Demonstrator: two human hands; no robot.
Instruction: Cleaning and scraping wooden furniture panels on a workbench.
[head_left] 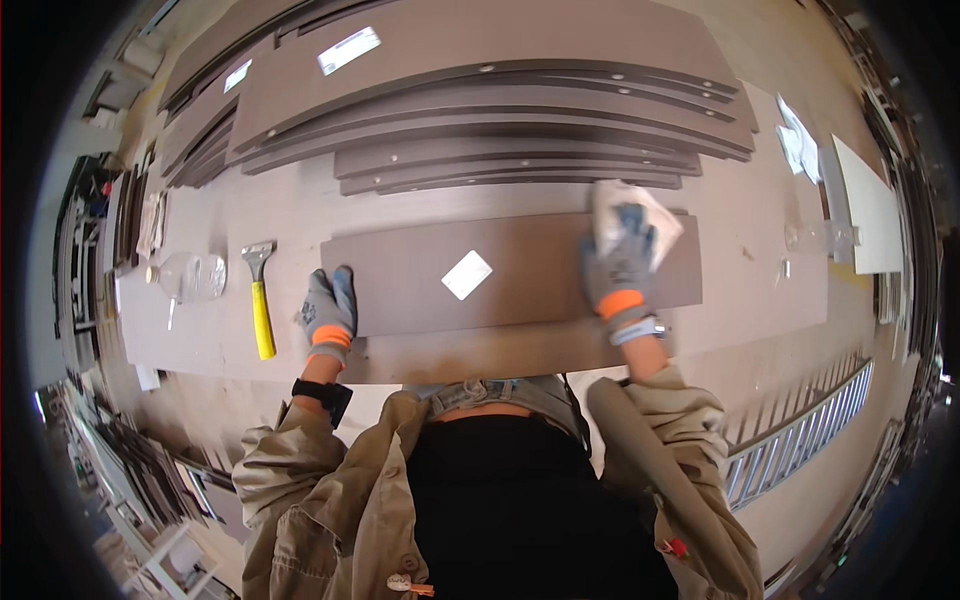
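The brown panel (420,305) is laid flat on the desk (765,300), right in front of the body, its long axis stretched from left to right with the right end angled slightly away. And it is bracketed by both hands! Its left end is covered by the left hand (330,303), gloved in grey: two fingers are seen pointing away from the body, a narrow gap between them, though whether the edge is gripped cannot be told. Over at the right end, a pale cloth (662,222) is covered by the right hand (622,260), fingers laid over it and blurred; whether the cloth is pinched or merely pressed cannot be told. The panel's far edge is overlapped by that cloth, so the far right portion is nearest to the right hand. Between the hands, a white label (467,275) is seen, tilted on the brown face. Outside the left hand, a yellow-handled scraper (261,300) is left lying, and beyond the panel, brown boards (480,110) are stacked.
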